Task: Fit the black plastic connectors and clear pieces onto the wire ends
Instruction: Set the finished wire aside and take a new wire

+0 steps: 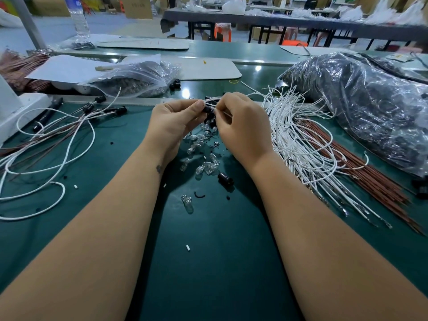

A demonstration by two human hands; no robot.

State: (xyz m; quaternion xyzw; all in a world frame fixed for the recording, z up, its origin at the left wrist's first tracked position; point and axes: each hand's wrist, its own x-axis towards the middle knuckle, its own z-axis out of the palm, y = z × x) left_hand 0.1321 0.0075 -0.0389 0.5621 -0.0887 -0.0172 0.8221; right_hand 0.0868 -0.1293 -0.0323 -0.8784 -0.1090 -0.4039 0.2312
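Note:
My left hand (172,122) and my right hand (243,126) meet above the green mat (115,181). Between their fingertips sits a black plastic connector (207,110), pinched by the left thumb and fingers. The right hand pinches a white wire (213,99) at the connector's end. Below the hands lies a heap of clear pieces (201,147). One clear piece (187,201) and one loose black connector (225,178) lie nearer to me.
A fan of white wires (298,135) and brown wires (361,172) lies to the right, beside a large plastic bag (370,107) of dark parts. Finished wires with black connectors (92,110) lie at the left. A smaller clear bag (136,79) sits behind.

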